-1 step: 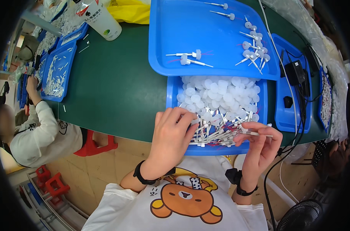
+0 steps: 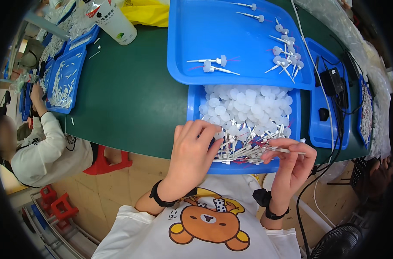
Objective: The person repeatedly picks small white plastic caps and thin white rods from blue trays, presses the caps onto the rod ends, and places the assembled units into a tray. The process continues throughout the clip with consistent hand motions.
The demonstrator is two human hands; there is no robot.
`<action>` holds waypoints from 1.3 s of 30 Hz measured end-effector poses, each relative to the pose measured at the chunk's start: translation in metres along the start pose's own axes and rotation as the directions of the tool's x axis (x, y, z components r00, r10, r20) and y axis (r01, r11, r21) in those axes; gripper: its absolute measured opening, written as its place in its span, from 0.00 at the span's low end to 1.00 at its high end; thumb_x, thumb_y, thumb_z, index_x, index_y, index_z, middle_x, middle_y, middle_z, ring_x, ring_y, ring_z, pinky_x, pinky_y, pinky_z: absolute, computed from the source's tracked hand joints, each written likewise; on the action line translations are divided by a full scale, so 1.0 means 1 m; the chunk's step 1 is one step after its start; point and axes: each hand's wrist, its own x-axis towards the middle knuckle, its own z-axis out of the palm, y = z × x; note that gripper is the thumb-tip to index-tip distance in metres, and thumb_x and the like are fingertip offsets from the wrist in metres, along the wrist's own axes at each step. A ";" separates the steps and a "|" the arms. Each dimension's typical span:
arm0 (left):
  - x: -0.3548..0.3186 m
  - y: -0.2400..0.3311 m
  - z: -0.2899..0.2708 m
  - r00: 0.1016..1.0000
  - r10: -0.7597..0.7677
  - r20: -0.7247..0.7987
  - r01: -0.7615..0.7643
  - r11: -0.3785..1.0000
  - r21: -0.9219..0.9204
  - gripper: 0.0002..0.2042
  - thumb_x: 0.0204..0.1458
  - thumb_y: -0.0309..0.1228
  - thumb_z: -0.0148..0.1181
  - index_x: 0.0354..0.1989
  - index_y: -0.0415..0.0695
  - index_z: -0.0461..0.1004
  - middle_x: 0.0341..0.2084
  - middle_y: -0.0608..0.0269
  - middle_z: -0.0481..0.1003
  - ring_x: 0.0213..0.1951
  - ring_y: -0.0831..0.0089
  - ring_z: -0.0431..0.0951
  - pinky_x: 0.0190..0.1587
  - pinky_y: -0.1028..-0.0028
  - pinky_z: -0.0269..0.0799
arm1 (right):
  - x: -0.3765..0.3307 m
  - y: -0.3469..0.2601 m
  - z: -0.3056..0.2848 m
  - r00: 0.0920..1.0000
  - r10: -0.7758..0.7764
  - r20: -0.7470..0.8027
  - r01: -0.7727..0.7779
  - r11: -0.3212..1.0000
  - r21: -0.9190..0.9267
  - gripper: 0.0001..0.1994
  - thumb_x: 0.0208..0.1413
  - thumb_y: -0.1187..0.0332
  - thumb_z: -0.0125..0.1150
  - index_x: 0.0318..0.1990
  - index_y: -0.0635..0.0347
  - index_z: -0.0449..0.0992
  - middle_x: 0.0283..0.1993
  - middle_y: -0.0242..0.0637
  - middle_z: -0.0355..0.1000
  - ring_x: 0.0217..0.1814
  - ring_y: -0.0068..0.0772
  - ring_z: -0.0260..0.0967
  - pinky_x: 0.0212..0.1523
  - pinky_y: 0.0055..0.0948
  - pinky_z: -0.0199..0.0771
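My left hand point(image 2: 192, 149) is closed at the left side of the lower blue tray point(image 2: 191, 105). Its thumb and forefinger pinch what looks like a translucent white disc point(image 2: 219, 134), partly covered by the fingers. Over the tray's right front corner, my right hand point(image 2: 293, 162) grips a thin white stick point(image 2: 285, 150) between thumb and fingers, lying nearly level. The tray holds a heap of translucent discs point(image 2: 248, 103) at the back. In front of them lies a pile of thin white sticks point(image 2: 235, 151) with red wires.
An upper blue tray point(image 2: 231, 39) overlaps the lower one, carrying several sticks with discs on them. Right of it, another blue tray point(image 2: 321, 138) holds a black power adapter point(image 2: 332, 82) and cables. A white cup point(image 2: 118, 28) stands back left. A co-worker point(image 2: 45, 146) sits at left.
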 end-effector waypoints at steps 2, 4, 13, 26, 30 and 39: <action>0.000 0.003 -0.001 0.999 -0.032 -0.032 0.031 0.999 -0.033 0.15 0.44 0.23 0.72 0.42 0.47 0.80 0.36 0.66 0.73 0.40 0.66 0.73 0.45 0.69 0.65 | 0.000 0.002 0.001 0.997 -0.032 0.071 0.034 0.999 -0.029 0.04 0.74 0.71 0.40 0.50 0.59 0.57 0.44 0.59 0.77 0.34 0.39 0.78 0.34 0.30 0.78; -0.001 0.009 -0.005 0.992 -0.129 0.002 0.125 0.963 -0.240 0.15 0.44 0.21 0.71 0.42 0.45 0.79 0.37 0.64 0.73 0.41 0.68 0.73 0.46 0.71 0.66 | 0.001 0.002 0.002 0.994 -0.044 0.101 0.047 0.999 -0.022 0.05 0.74 0.69 0.38 0.50 0.59 0.56 0.44 0.60 0.77 0.34 0.40 0.78 0.35 0.32 0.79; -0.007 0.016 -0.017 0.890 -0.100 0.444 0.454 0.277 -0.847 0.12 0.56 0.18 0.53 0.48 0.40 0.74 0.38 0.61 0.68 0.41 0.73 0.70 0.47 0.75 0.65 | 0.002 -0.010 0.004 0.968 0.162 0.193 -0.213 0.935 0.284 0.08 0.75 0.65 0.37 0.51 0.59 0.55 0.37 0.59 0.78 0.33 0.43 0.78 0.36 0.37 0.82; -0.001 0.026 -0.021 0.866 0.132 0.483 0.324 0.587 -0.742 0.05 0.62 0.26 0.58 0.37 0.40 0.78 0.31 0.66 0.70 0.32 0.75 0.68 0.33 0.75 0.63 | 0.004 -0.009 0.003 0.966 0.190 0.174 -0.224 0.954 0.201 0.08 0.75 0.65 0.38 0.51 0.60 0.57 0.35 0.55 0.78 0.29 0.34 0.76 0.28 0.28 0.78; -0.002 0.022 -0.017 0.860 0.154 0.487 0.316 0.589 -0.744 0.04 0.62 0.26 0.58 0.36 0.40 0.77 0.30 0.67 0.72 0.33 0.75 0.68 0.33 0.76 0.63 | 0.004 -0.007 0.002 0.973 0.150 0.175 -0.176 0.974 0.143 0.08 0.75 0.66 0.38 0.52 0.60 0.57 0.34 0.54 0.78 0.29 0.35 0.76 0.28 0.28 0.78; -0.003 0.021 -0.019 0.874 0.138 0.466 0.307 0.587 -0.749 0.04 0.61 0.25 0.57 0.34 0.40 0.76 0.30 0.67 0.74 0.33 0.76 0.69 0.31 0.75 0.62 | 0.005 -0.019 0.007 0.943 0.249 0.223 -0.316 0.882 0.350 0.14 0.64 0.81 0.55 0.55 0.65 0.62 0.40 0.51 0.77 0.41 0.37 0.78 0.39 0.30 0.83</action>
